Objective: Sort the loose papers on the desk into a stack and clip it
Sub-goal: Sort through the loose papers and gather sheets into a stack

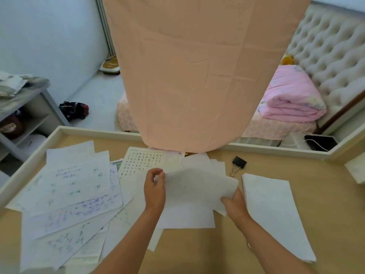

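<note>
The counter has a raised pale rim along its far and left edges, and the paperwork lies inside it. At centre the left hand has its fingers curled, pinching the left edge of a white sheet. The right hand grips the same sheet's near-right corner, thumb on top and fingers tucked beneath. The sheet is lifted slightly above other blank sheets lying under it. At 3 o'clock from the hands a squared stack of white papers lies flat on the counter, just beside the right hand. A black binder clip with its wire handles folded out sits at 1 o'clock, near the stack's far corner but apart from it. From 8 to 10 o'clock a heap of loose handwritten papers fans out in overlapping layers, and a gridded calligraphy sheet lies at 11 o'clock. A peach cloth hangs down at 12 o'clock, covering the far ends of the middle sheets. Beyond the rim at 10 o'clock, a grey nightstand holds a dark reddish object in its upper open compartment and something white in the lower one. At 2 o'clock a folded pink quilt rests on a bed, against its tufted headboard.
</note>
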The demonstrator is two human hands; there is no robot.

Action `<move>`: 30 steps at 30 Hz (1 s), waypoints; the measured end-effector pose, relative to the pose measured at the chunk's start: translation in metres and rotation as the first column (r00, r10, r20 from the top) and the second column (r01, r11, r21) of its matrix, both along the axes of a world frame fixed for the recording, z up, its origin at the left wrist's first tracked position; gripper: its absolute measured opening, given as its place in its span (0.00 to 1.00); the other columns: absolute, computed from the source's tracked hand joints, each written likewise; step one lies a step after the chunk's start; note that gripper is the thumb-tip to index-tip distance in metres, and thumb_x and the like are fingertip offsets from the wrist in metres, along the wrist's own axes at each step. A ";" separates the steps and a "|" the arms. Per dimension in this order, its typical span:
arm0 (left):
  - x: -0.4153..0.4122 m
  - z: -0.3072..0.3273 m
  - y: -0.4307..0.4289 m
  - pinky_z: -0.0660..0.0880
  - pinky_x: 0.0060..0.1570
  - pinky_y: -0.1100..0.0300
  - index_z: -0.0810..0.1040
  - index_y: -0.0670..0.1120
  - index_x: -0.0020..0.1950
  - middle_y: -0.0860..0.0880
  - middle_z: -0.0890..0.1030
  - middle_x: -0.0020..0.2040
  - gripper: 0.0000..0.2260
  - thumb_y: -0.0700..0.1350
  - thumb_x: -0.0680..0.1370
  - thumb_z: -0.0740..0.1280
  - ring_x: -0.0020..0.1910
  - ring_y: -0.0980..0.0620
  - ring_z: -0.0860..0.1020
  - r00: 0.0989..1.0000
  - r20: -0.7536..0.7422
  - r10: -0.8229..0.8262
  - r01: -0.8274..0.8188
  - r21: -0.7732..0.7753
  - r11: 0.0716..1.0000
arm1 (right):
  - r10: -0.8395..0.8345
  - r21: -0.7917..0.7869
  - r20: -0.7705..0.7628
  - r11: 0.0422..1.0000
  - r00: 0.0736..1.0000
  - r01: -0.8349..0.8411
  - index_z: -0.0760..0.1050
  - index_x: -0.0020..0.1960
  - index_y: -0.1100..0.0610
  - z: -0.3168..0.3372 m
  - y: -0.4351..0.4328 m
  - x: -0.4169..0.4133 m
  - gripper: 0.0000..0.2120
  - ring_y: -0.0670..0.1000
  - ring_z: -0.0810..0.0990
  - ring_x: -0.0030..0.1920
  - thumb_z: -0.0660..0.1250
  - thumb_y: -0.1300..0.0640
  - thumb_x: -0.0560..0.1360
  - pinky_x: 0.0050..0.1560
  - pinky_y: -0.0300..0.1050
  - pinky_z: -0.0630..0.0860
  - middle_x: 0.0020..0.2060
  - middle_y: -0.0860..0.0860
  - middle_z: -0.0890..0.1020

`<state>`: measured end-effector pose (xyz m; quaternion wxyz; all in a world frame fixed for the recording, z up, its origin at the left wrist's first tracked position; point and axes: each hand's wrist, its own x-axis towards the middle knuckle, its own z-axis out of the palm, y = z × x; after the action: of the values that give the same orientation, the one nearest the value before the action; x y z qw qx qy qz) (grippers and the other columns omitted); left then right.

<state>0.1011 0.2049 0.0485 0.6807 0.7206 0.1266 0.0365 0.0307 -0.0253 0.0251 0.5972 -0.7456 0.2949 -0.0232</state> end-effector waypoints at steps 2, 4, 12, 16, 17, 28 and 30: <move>0.004 0.002 0.002 0.70 0.46 0.63 0.75 0.48 0.51 0.52 0.78 0.47 0.02 0.43 0.80 0.63 0.46 0.57 0.75 0.999 0.028 0.025 -0.024 -0.017 1.000 | -0.059 0.009 0.016 0.998 0.998 0.059 0.67 0.62 0.48 0.003 0.001 0.001 0.25 0.49 0.77 0.50 0.64 0.72 0.73 0.42 0.41 0.73 0.49 0.46 0.77; 0.007 0.002 0.001 0.71 0.45 0.62 0.75 0.49 0.50 0.52 0.78 0.46 0.01 0.43 0.80 0.64 0.45 0.56 0.75 0.999 0.034 0.025 -0.025 0.010 1.000 | -0.089 0.028 0.027 0.996 0.996 0.089 0.67 0.60 0.49 0.005 0.004 0.001 0.24 0.49 0.77 0.49 0.64 0.72 0.73 0.39 0.39 0.73 0.48 0.47 0.77; 0.023 0.001 0.015 0.69 0.39 0.62 0.75 0.50 0.48 0.52 0.79 0.42 0.12 0.36 0.80 0.56 0.38 0.58 0.74 0.999 0.025 -0.038 0.035 0.128 0.991 | -0.082 -0.009 0.016 0.997 0.997 0.082 0.70 0.60 0.52 0.000 0.011 -0.003 0.17 0.51 0.78 0.52 0.65 0.68 0.76 0.40 0.36 0.73 0.49 0.46 0.78; 0.041 0.013 0.023 0.71 0.41 0.59 0.76 0.56 0.49 0.57 0.81 0.44 0.07 0.45 0.80 0.60 0.43 0.53 0.79 0.952 0.079 -0.297 0.201 0.572 0.795 | -0.034 -0.031 0.034 0.999 0.999 0.035 0.70 0.59 0.50 0.009 0.012 -0.002 0.16 0.45 0.77 0.48 0.63 0.68 0.78 0.39 0.31 0.71 0.48 0.45 0.78; 0.047 0.018 0.021 0.72 0.48 0.56 0.77 0.55 0.52 0.57 0.82 0.45 0.06 0.51 0.80 0.61 0.46 0.52 0.80 0.910 0.069 -0.409 0.239 0.718 0.654 | -0.029 -0.034 0.042 0.999 0.999 0.030 0.70 0.60 0.50 0.013 0.012 -0.001 0.16 0.44 0.78 0.49 0.63 0.67 0.78 0.41 0.32 0.72 0.49 0.45 0.78; 0.047 0.022 -0.021 0.68 0.41 0.60 0.73 0.49 0.55 0.55 0.77 0.47 0.05 0.43 0.80 0.63 0.47 0.52 0.76 0.536 0.141 -0.833 0.480 0.760 0.437 | 0.215 -0.522 0.214 0.849 0.953 -0.074 0.73 0.54 0.53 0.076 0.010 0.004 0.09 0.40 0.75 0.50 0.66 0.63 0.77 0.49 0.33 0.70 0.49 0.45 0.77; 0.043 0.016 -0.018 0.70 0.39 0.58 0.73 0.48 0.53 0.54 0.77 0.44 0.03 0.42 0.80 0.63 0.42 0.54 0.76 0.591 0.210 -0.779 0.513 0.647 0.564 | 0.071 -0.580 0.325 0.802 0.943 0.139 0.71 0.63 0.53 0.074 0.008 -0.002 0.21 0.42 0.70 0.58 0.72 0.61 0.72 0.58 0.33 0.67 0.59 0.45 0.73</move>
<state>0.1440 0.1871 0.0649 0.4279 0.8362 -0.3427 -0.0171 0.0289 -0.0178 0.0988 0.3730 -0.8748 0.1816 -0.2502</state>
